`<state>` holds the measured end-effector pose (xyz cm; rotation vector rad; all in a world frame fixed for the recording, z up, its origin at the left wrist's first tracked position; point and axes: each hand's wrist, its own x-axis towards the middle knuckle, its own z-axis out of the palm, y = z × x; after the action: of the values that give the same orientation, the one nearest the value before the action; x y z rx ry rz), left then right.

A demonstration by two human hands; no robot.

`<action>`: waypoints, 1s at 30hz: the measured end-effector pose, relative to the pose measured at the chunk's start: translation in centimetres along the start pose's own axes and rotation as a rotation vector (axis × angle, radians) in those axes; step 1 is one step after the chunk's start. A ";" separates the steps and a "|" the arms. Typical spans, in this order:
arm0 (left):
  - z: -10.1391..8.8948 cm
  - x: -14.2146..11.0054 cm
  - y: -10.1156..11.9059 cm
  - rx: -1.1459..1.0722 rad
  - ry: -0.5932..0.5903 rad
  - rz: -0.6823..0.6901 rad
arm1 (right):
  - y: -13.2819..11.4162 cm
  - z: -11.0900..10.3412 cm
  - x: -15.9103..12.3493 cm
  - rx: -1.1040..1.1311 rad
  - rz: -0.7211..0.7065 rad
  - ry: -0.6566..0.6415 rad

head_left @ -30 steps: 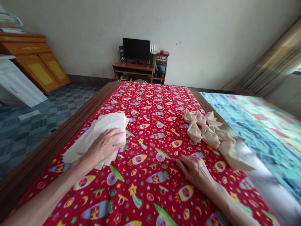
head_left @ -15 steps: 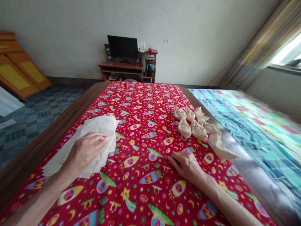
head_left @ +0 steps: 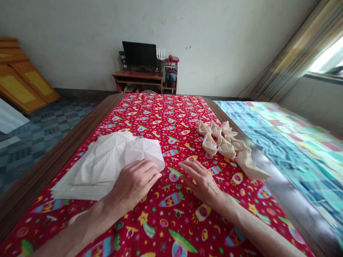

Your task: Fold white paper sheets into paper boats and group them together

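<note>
A large sheet of creased white paper [head_left: 109, 164] lies partly folded on the red patterned tablecloth [head_left: 171, 217]. My left hand [head_left: 134, 184] presses on the sheet's near right part, its fingers close together and curved over the paper. My right hand [head_left: 199, 182] rests on the cloth to the right of the sheet, with fingers apart and nothing in them. Farther right, a cluster of several folded cream paper boats [head_left: 218, 142] stands near the table's right edge, out of reach of neither hand's contact.
The table's wooden edge [head_left: 61, 157] runs along the left, above a tiled floor. A patterned quilt on a bed [head_left: 292, 153] lies to the right. Against the far wall stands a desk with a monitor [head_left: 139, 54].
The white sheet has opened wider and shifted right. My left hand has moved right along it, and my right hand has slid left and forward across the cloth.
</note>
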<state>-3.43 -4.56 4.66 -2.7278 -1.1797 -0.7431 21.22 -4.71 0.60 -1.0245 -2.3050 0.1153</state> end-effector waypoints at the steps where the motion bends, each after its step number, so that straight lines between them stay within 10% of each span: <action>1: 0.4 0.1 0.4 -0.003 -0.011 0.008 | -0.3 0.2 0.5 -0.025 -0.013 -0.005; 9: 2.3 0.4 2.4 -0.113 -0.051 0.050 | 0.0 1.5 2.4 -0.063 -0.176 -0.122; 19: 2.2 -3.3 -1.5 -0.174 -0.308 0.079 | 1.9 -1.1 -1.9 0.112 -0.173 -0.045; 30: 4.4 -3.6 -1.4 -0.344 -0.142 0.114 | 1.2 -1.5 -3.4 0.207 -0.084 -0.090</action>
<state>-4.81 -4.85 -1.06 -3.1455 -0.9872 -0.8172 24.65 -6.49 -0.22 -0.8325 -2.3547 0.3656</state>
